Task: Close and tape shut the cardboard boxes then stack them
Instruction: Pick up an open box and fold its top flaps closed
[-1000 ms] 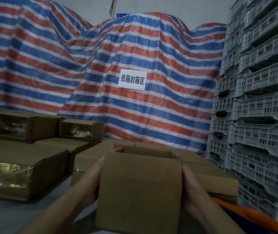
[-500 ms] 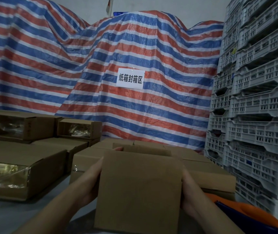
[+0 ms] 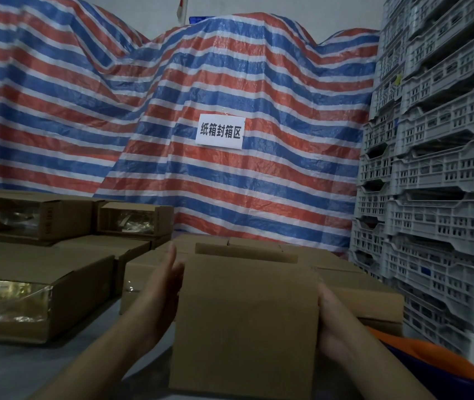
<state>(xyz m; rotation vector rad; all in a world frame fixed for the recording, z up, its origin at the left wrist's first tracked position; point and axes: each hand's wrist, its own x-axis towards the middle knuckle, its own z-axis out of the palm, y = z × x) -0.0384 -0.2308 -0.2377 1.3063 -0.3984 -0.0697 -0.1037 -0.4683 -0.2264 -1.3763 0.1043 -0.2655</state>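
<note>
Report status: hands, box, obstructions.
Left hand flat against box side, right hand gripping opposite side. Cardboard box upright, top untaped. Taped boxes left; nothing blocking.

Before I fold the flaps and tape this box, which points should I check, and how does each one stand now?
1. Both hands on the box: ok. The left hand lies flat on its left side, the right hand holds its right side.
2. Flaps closed: not ok. The far flap stands up and the top is open.
3. Contents inside: cannot tell, the near wall hides them.
4. Tape at hand: cannot tell, no roll is in view.
5. Place to stack: ok. Taped boxes lie at the left, plain boxes behind.
</note>
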